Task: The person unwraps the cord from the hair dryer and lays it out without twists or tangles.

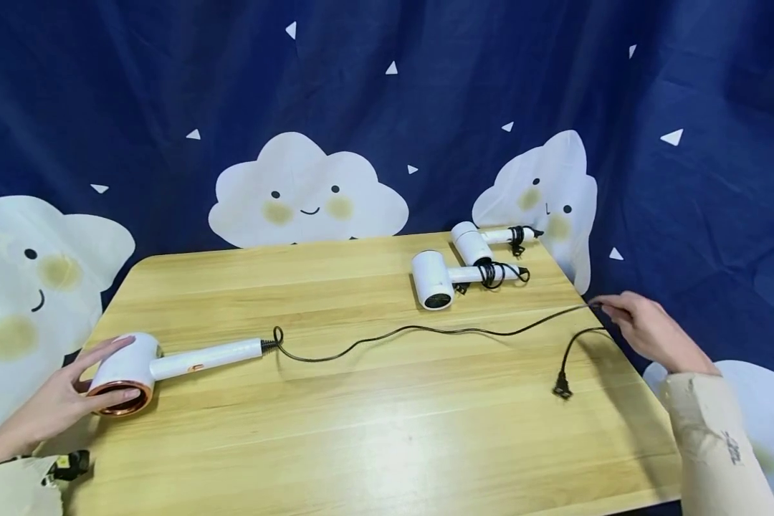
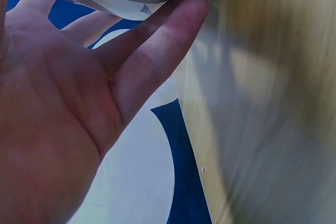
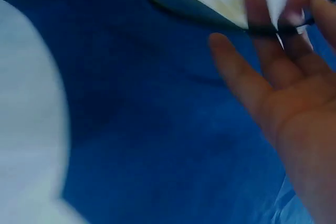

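A white hair dryer (image 1: 209, 358) with a copper-coloured rim lies at the left of the table, its handle toward the right. My left hand (image 1: 56, 403) grips its round head, thumb across the rimmed opening and fingers over the far side. From the handle's end a black cord (image 1: 419, 328) runs in a loose wave to the right edge. There my right hand (image 1: 651, 335) pinches the cord, raised over the edge. The cord's other end hangs back down to a plug (image 1: 562, 387) by the table's right side. In the right wrist view the cord (image 3: 194, 20) passes across the fingers.
Two more white hair dryers, a nearer one (image 1: 431, 278) and a farther one (image 1: 469, 242), lie at the table's back right with cords wound round their handles. A blue curtain (image 1: 335, 86) with cloud prints hangs behind the wooden table (image 1: 335, 444).
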Demonstrator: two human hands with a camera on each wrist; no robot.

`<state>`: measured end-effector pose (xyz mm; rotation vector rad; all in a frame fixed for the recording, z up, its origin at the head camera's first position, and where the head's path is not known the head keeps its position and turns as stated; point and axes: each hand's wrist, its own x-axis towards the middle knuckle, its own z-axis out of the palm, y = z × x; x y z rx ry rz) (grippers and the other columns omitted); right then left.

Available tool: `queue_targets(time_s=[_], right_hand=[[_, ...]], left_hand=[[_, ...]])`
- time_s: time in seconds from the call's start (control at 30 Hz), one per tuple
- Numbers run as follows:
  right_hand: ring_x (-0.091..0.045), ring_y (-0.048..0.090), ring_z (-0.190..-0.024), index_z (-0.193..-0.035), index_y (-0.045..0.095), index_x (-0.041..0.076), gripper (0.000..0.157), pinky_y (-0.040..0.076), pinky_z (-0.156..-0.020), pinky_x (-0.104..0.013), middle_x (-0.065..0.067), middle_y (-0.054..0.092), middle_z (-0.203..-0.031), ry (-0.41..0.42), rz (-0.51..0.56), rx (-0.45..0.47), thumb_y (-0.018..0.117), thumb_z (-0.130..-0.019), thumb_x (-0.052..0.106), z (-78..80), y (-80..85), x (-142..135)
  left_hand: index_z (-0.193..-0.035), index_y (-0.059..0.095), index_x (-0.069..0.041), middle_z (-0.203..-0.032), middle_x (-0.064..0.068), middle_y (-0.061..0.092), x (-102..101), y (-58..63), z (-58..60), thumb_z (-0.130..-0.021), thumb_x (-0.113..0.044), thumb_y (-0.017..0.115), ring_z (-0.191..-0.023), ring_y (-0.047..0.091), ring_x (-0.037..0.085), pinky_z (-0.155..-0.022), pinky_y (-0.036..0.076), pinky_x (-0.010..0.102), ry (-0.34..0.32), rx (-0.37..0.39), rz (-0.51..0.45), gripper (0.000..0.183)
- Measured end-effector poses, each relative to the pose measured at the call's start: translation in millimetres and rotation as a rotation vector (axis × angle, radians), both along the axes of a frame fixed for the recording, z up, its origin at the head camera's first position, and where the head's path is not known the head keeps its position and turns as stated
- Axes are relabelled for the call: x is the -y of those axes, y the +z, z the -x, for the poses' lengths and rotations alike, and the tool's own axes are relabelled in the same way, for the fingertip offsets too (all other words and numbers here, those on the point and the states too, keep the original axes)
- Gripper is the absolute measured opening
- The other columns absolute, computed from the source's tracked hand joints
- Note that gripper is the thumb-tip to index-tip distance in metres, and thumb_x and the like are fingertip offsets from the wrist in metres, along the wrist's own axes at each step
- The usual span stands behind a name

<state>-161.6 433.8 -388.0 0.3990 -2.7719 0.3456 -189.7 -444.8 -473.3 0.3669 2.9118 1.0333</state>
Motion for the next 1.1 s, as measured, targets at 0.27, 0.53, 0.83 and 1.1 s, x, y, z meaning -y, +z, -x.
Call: queue_targets(time_s=[0.27,0.53,0.83,1.1], right_hand=[[-0.033,0.065,-0.084,-0.109,0.072,-0.001,0.026,0.05,-0.079,-0.048,-0.02,0.072,-0.096,0.04,-0.078,0.253,0.054,-0.091,-0.004,73.1,-24.4,8],[-0.042,0.06,-0.092,-0.114,0.066,-0.008,0.029,0.047,-0.083,-0.052,-0.026,0.063,-0.102,0.032,-0.103,0.088,0.062,-0.085,-0.002,78.9,-59.2,41],[-0.002,0.047,-0.066,-0.09,0.071,0.014,0.012,0.039,-0.061,-0.021,0.007,0.056,-0.072,0.17,0.046,0.441,0.076,-0.086,0.024,32.8,-52.7,88],[-0.003,0.052,-0.072,-0.091,0.068,0.008,0.021,0.044,-0.063,-0.02,0.002,0.064,-0.08,0.298,0.12,0.546,0.082,-0.079,0.018,3.6,-45.8,103]], left_hand=[[-0.156,0.028,-0.026,-0.151,-0.033,0.01,1,-7.0,-6.2,-0.087,-0.02,0.076,-0.118,0.017,-0.029,-0.071,0.035,0.001,0.007,0.019,-0.022,0.084],[-0.157,0.026,-0.023,-0.152,-0.034,0.005,-1,-4.3,-6.8,-0.086,-0.016,0.076,-0.122,0.012,-0.031,-0.072,0.035,-0.001,-0.037,-0.013,-0.018,0.087],[-0.157,0.028,-0.021,-0.166,0.007,0.005,-4,2.4,-2.4,-0.081,-0.015,0.081,-0.143,-0.002,-0.014,-0.093,0.003,-0.006,-0.052,-0.118,0.03,0.092],[-0.156,0.03,-0.016,-0.165,0.015,0.007,-4,1.7,1.1,-0.076,-0.013,0.084,-0.124,0.014,-0.031,-0.076,0.03,-0.006,-0.097,-0.154,0.027,0.097]])
